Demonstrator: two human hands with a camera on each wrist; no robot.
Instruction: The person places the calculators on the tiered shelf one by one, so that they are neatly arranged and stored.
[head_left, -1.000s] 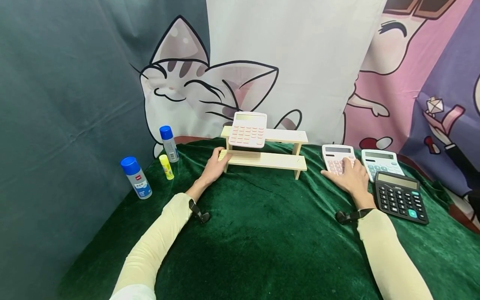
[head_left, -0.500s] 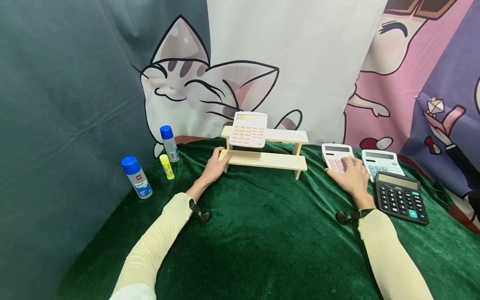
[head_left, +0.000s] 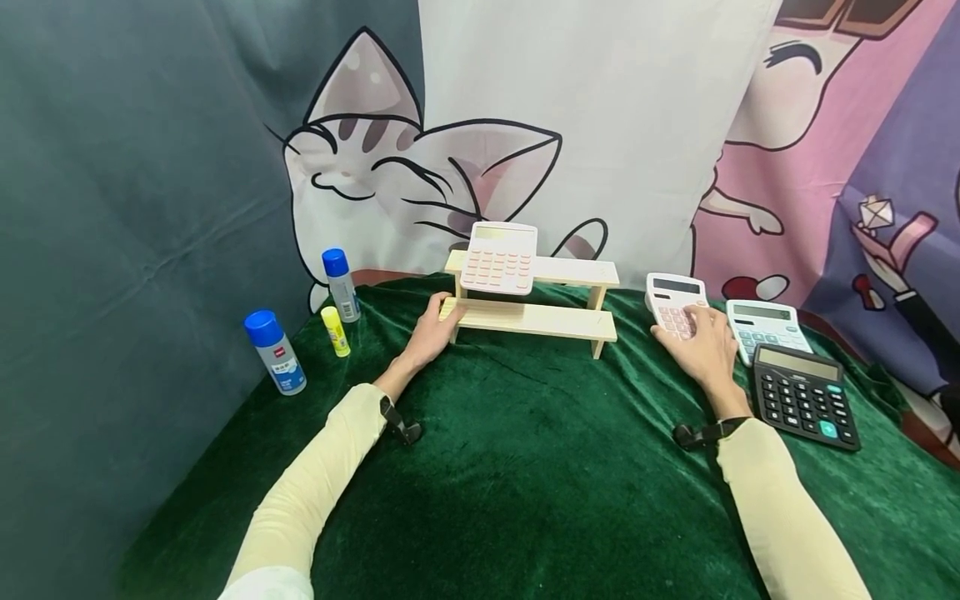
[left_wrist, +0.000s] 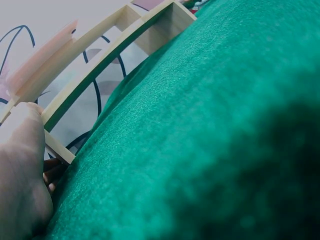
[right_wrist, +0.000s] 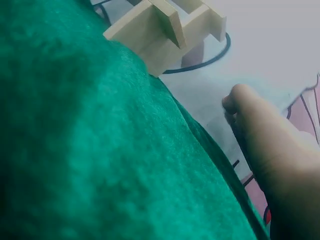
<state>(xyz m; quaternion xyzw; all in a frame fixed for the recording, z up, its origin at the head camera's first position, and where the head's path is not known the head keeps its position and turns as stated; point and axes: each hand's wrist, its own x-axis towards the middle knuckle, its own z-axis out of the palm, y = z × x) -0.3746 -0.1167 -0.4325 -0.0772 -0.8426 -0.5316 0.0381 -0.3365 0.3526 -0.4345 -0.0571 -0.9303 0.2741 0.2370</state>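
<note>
My left hand (head_left: 429, 335) grips the left end of a two-step wooden display shelf (head_left: 547, 322), thumb on top of the lower board; the left wrist view also shows this hand (left_wrist: 22, 165) at the shelf's end. On the upper step leans a white calculator with pink keys (head_left: 498, 260). Over at the right, my right hand (head_left: 707, 354) holds a second pink-keyed white calculator (head_left: 675, 310), its far end tilted up and its lower right part hidden by the hand. In the right wrist view the hand (right_wrist: 280, 145) shows mainly its thumb side.
Beside the right hand lie a white calculator with teal keys (head_left: 767, 327) and a black calculator (head_left: 804, 396), which overlaps it. At the left stand two blue-capped glue bottles (head_left: 285, 367) and a yellow glue stick (head_left: 335, 332). Green velvet cloth (head_left: 540, 467) covers the table.
The pink-keyed calculator under my right hand has risen at its far end and turned slightly, and the fingers have closed round it. My left hand stays on the shelf.
</note>
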